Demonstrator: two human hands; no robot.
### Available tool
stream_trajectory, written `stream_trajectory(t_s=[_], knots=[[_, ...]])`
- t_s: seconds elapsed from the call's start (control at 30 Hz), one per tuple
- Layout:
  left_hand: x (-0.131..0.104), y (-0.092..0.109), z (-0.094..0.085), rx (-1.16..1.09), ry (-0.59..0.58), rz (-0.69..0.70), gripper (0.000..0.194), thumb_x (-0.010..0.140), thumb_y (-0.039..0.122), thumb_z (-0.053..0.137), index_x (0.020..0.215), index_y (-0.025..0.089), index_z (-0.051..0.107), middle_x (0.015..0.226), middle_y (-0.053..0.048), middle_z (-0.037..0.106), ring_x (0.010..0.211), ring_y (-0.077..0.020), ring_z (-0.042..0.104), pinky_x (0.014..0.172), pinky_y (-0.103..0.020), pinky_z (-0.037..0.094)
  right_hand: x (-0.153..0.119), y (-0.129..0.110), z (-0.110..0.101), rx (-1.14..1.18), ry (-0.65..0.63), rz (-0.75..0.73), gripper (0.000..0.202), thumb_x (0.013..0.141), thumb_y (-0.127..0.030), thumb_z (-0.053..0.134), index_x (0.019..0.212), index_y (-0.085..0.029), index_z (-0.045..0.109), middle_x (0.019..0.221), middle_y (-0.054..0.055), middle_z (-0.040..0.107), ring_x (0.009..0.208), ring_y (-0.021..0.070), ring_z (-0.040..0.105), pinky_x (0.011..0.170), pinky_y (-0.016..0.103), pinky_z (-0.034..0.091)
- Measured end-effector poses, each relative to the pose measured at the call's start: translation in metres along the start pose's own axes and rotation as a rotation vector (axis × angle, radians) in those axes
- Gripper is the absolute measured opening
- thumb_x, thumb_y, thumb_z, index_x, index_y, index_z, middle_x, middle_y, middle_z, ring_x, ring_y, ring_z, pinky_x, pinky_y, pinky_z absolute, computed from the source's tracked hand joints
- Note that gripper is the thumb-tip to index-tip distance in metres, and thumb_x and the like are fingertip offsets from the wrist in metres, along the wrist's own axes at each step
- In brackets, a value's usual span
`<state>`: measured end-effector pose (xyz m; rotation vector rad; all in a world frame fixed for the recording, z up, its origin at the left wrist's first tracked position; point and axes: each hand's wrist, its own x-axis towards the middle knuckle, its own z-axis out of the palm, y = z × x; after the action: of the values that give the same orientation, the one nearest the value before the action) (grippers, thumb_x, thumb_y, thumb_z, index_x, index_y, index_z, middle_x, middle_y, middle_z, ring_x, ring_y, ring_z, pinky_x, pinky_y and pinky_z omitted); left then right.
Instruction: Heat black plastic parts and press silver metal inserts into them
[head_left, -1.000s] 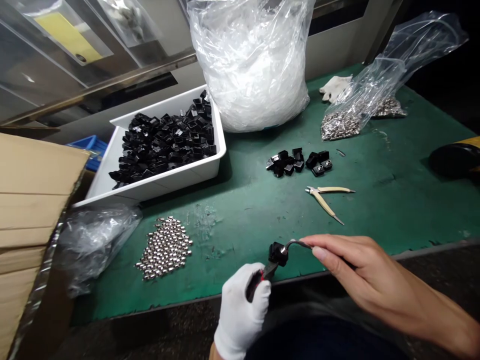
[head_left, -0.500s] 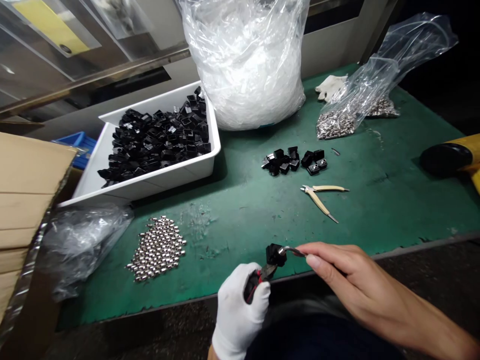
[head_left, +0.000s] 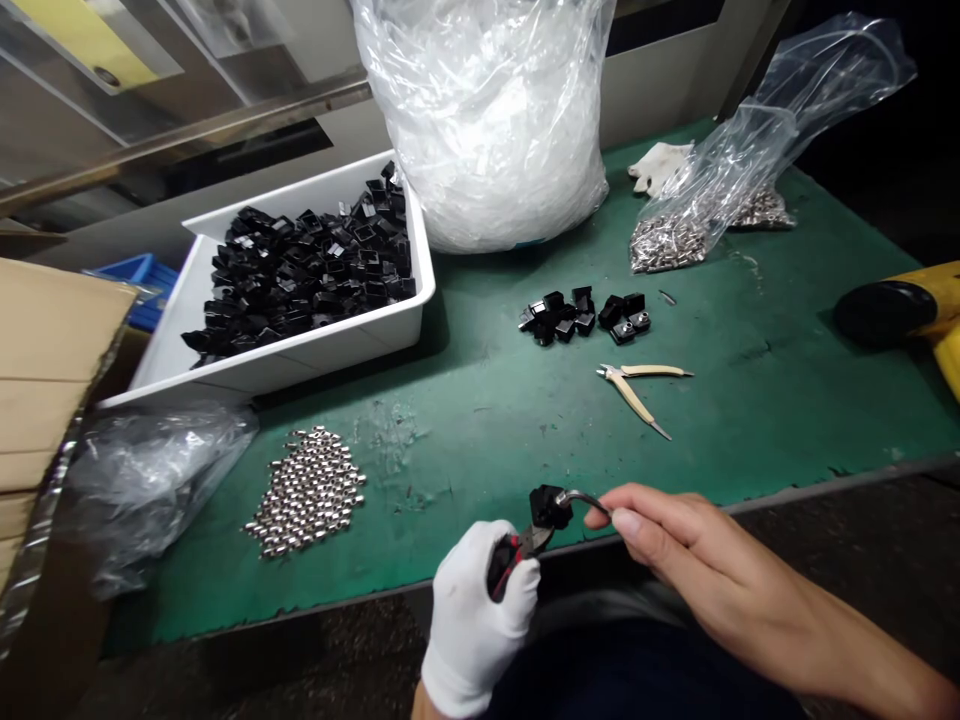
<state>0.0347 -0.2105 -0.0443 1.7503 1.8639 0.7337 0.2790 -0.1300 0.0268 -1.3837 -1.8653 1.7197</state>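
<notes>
Scuffed green tabletop (head_left: 457, 415); gloved left grip (head_left: 474, 610) clasps pliers (head_left: 534, 541).

Right grip (head_left: 705, 550) now nearer the black piece (head_left: 546, 507) along the curved rod (head_left: 583, 495).

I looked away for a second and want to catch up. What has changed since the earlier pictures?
The curved rod has tipped slightly, its end in the right hand now lower. Nothing was grasped or released: the left hand still holds the pliers gripping the black part. The cutters, metal pieces and tray stayed put; only the view shifted.
</notes>
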Motion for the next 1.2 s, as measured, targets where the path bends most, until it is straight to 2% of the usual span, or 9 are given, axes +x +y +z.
stream_trajectory(t_s=[0.07,0.17,0.3,0.5,0.7,1.0,1.2], knots=[[0.000,0.000,0.000,0.001,-0.011,0.002,0.033,0.094,0.050,0.048,0.083,0.020,0.058,0.072,0.000,0.055,0.062,-0.0146,0.052,0.062,-0.026,0.041,0.002,-0.001,0.000,0.058,-0.075,0.043,0.037,0.106,-0.052,0.036,0.114,-0.028,0.063,0.091,0.000,0.062,0.087,0.0147,0.057,0.071,0.024,0.046],[0.001,0.000,0.000,0.004,-0.031,0.011,0.034,0.094,0.051,0.048,0.083,0.020,0.057,0.071,0.000,0.054,0.062,-0.0148,0.052,0.062,-0.026,0.041,0.004,-0.001,-0.002,0.121,-0.147,0.072,0.043,0.107,-0.055,0.032,0.103,-0.025,0.062,0.084,0.000,0.056,0.074,0.0120,0.049,0.059,0.021,0.041],[0.002,0.000,0.001,0.017,-0.037,0.035,0.034,0.093,0.052,0.050,0.083,0.020,0.058,0.071,0.000,0.054,0.062,-0.0148,0.052,0.061,-0.026,0.041,0.003,0.003,-0.005,0.149,-0.152,0.085,0.043,0.106,-0.055,0.033,0.101,-0.023,0.061,0.081,0.000,0.052,0.065,0.0101,0.039,0.057,0.020,0.039],[0.005,0.000,0.001,0.041,-0.053,0.051,0.035,0.093,0.052,0.050,0.080,0.020,0.058,0.068,0.000,0.052,0.060,-0.0145,0.050,0.058,-0.026,0.039,0.002,0.007,-0.002,0.222,-0.146,0.083,0.043,0.106,-0.054,0.033,0.098,-0.021,0.059,0.074,-0.001,0.044,0.063,0.0103,0.034,0.055,0.021,0.032],[0.006,0.001,-0.001,0.015,-0.052,-0.001,0.032,0.094,0.049,0.049,0.084,0.020,0.058,0.072,-0.001,0.056,0.063,-0.0151,0.053,0.062,-0.026,0.041,0.010,0.009,0.013,0.486,-0.131,0.073,0.041,0.106,-0.053,0.037,0.094,-0.019,0.055,0.062,-0.005,0.031,0.056,0.0084,0.026,0.050,0.023,0.019],[0.006,0.002,0.000,0.008,-0.048,-0.025,0.031,0.094,0.048,0.049,0.083,0.020,0.058,0.072,-0.001,0.056,0.063,-0.0153,0.052,0.063,-0.027,0.040,0.012,0.007,0.013,0.542,-0.107,0.085,0.041,0.105,-0.053,0.040,0.096,-0.018,0.058,0.063,-0.005,0.030,0.057,0.0082,0.026,0.050,0.023,0.019],[0.008,0.006,0.001,0.033,-0.001,-0.053,0.031,0.095,0.046,0.049,0.081,0.020,0.059,0.070,-0.001,0.058,0.062,-0.0154,0.054,0.062,-0.027,0.041,0.013,0.005,0.024,0.613,-0.045,0.079,0.040,0.106,-0.053,0.040,0.094,-0.018,0.057,0.061,-0.006,0.029,0.054,0.0076,0.025,0.048,0.023,0.019]])
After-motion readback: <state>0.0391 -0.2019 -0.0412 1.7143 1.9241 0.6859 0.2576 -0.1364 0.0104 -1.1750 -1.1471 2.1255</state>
